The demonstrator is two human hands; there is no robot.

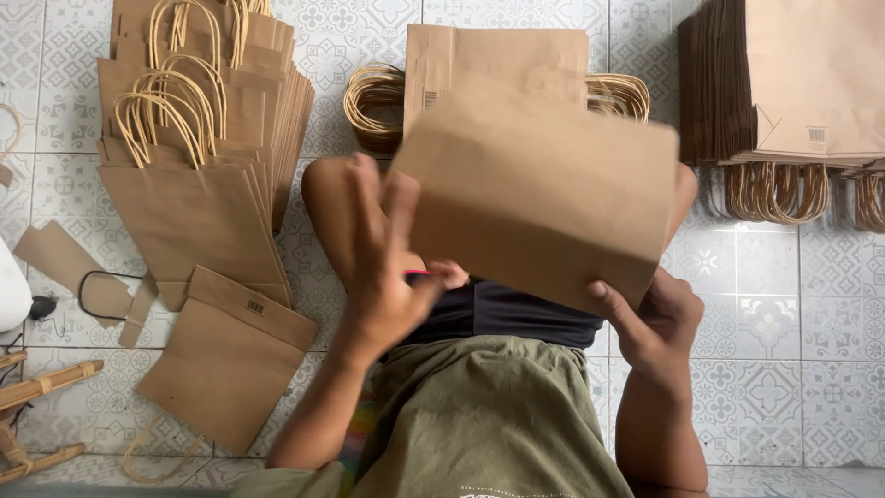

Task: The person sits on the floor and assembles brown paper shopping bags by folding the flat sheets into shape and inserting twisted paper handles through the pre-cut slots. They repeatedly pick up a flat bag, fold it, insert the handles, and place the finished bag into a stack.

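Note:
I hold a flat brown paper bag [539, 189] up over my lap. My right hand [654, 323] grips its lower right corner, thumb on the front face. My left hand [387, 263] is at the bag's left edge with fingers spread; whether it grips the bag or only touches it is unclear. A small red thing shows between its thumb and fingers. Behind the held bag lies another folded bag with twisted paper handles [373, 106] sticking out both sides.
A fanned pile of finished handled bags [198, 138] lies on the tiled floor at left, with one bag [226, 364] lying apart below it. A thick stack of bags [784, 83] sits at the top right. Paper scraps [64, 263] and wooden sticks [37, 387] lie far left.

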